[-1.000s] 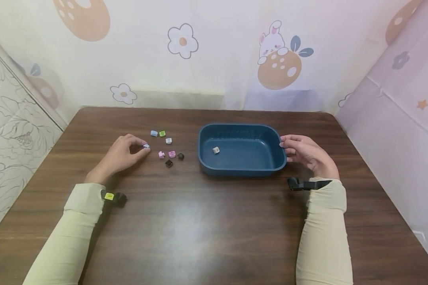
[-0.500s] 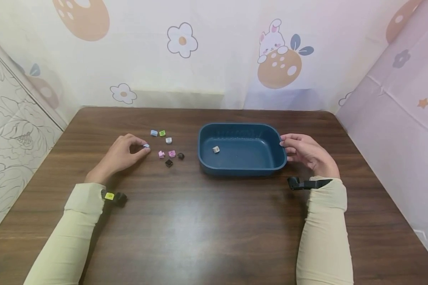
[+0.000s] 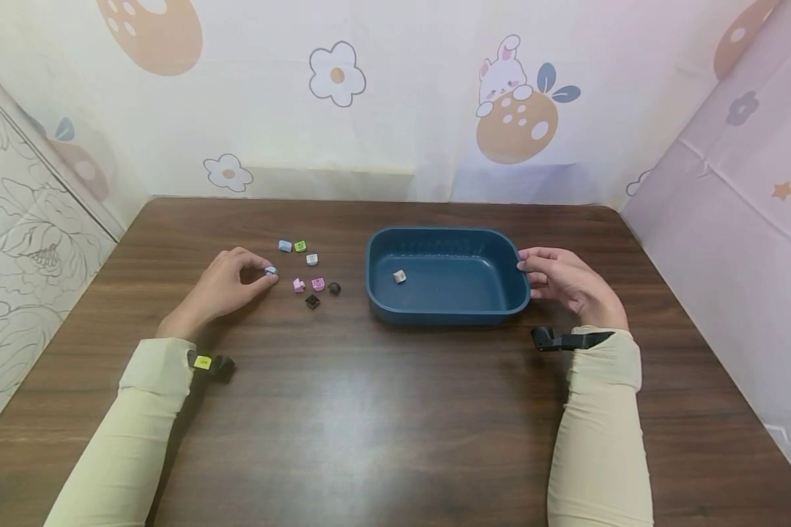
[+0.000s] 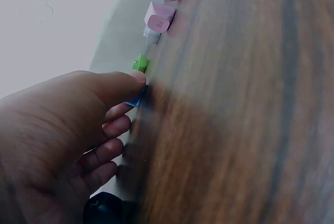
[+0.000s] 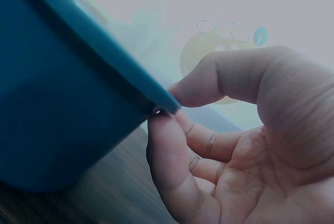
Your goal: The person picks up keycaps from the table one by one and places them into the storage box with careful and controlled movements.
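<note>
Pinching a blue keycap (image 3: 270,270) between thumb and forefinger in the left grip (image 3: 224,285), low at the tabletop (image 3: 343,410); cannot tell whether touching it. With a second blue keycap (image 3: 285,247), a green keycap (image 3: 300,247), a white keycap (image 3: 312,260), two pink keycaps (image 3: 318,284) and two black pieces (image 3: 313,301) spread just to the right. Farther right, holding a dark blue tub (image 3: 448,318) by its rim in the right grip (image 3: 570,285). Inside, toward the left end, with a pale keycap (image 3: 399,277). Behind everything, backed by a printed wall covering (image 3: 409,124).
</note>
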Available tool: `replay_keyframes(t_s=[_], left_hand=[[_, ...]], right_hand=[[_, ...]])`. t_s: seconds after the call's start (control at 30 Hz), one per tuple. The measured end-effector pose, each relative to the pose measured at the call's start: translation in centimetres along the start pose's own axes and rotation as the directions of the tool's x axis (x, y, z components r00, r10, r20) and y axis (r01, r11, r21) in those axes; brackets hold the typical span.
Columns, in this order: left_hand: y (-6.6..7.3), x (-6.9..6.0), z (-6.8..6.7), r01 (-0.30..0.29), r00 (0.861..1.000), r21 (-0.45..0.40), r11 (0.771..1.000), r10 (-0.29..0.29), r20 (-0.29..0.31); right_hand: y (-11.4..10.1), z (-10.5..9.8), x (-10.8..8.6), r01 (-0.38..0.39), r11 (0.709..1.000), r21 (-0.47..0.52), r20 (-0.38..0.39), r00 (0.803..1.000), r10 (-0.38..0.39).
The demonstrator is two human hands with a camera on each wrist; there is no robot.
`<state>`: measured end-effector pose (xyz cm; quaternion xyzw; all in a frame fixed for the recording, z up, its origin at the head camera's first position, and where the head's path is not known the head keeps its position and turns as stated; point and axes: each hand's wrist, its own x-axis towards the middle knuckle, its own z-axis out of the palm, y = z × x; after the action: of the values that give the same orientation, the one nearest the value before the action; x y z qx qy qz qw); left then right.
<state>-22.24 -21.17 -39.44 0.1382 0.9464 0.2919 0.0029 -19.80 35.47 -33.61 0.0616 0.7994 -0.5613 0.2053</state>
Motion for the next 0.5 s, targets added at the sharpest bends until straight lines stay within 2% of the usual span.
replay_keyframes(t_s=[0.5], left_hand=[[0.04,0.14,-0.06,0.013,1.000,0.005,1.000,-0.013,0.016]], right_hand=[[-0.08,-0.05,0.15,-0.001,1.000,-0.004,0.002,1.000,0.001]])
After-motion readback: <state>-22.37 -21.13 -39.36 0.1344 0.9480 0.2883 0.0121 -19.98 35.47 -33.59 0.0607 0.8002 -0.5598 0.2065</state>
